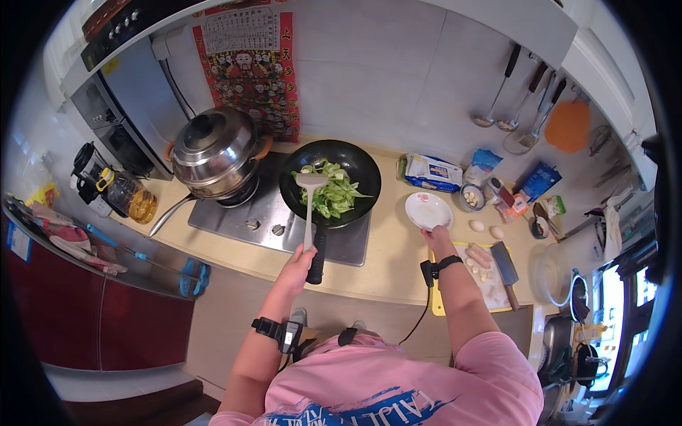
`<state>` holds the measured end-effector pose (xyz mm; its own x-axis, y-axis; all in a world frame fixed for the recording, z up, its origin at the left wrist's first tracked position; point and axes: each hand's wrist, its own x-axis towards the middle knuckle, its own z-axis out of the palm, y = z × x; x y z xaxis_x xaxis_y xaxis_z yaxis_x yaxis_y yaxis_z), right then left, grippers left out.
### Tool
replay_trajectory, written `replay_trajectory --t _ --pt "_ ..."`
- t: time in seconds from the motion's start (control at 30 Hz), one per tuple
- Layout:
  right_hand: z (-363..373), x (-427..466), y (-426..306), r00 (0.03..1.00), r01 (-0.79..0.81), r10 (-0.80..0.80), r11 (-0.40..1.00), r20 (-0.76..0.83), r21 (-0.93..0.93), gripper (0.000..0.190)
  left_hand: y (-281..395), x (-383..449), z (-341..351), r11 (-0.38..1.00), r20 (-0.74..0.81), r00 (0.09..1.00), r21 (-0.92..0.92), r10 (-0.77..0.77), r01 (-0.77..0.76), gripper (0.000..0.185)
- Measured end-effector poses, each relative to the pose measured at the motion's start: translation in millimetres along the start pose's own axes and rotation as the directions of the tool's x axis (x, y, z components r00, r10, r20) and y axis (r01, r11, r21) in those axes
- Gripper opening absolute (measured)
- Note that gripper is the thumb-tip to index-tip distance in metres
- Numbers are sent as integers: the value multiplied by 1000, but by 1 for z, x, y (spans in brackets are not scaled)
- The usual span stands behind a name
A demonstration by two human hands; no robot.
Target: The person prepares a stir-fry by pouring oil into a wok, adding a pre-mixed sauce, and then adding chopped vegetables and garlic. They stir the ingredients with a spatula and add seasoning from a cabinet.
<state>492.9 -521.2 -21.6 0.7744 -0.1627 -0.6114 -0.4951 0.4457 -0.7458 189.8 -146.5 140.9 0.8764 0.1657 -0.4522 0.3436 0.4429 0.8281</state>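
My left hand (302, 261) is closed on the handle of a pale spatula (309, 213). The spatula's blade is over sliced green vegetables (335, 191), which lie in a black wok (367, 165) on the steel gas hob (240, 229). The wok's black handle (316, 261) points towards me, just beside that hand. On the right, my right hand (438, 237) grips the near rim of a white dish (426, 209); no food shows in it. Below that arm lies a cutting board (498, 303) with a piece of meat (479, 255), pale slices and a cleaver (505, 266).
A lidded steel steamer pot (216, 154) and an oil bottle (136, 199) stand at left. Right of the dish are a wipes pack (432, 173), a small bowl of garlic (472, 198), two eggs (476, 226) and food packets. Ladles (485, 120) hang on the wall.
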Motion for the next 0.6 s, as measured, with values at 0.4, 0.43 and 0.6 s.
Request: replay_trajectory --t 0.4,0.43,0.6 --pt "0 37 46 998 -9 -4 973 55 231 32 -19 -6 27 996 -67 994 -36 81 -84 31" --pt "-2 37 44 999 -8 -3 978 51 207 32 -22 -4 33 996 -67 995 -49 74 -78 32" --pt "22 -21 42 991 -111 102 988 85 109 28 -13 -10 51 999 -7 999 -8 32 -33 41"
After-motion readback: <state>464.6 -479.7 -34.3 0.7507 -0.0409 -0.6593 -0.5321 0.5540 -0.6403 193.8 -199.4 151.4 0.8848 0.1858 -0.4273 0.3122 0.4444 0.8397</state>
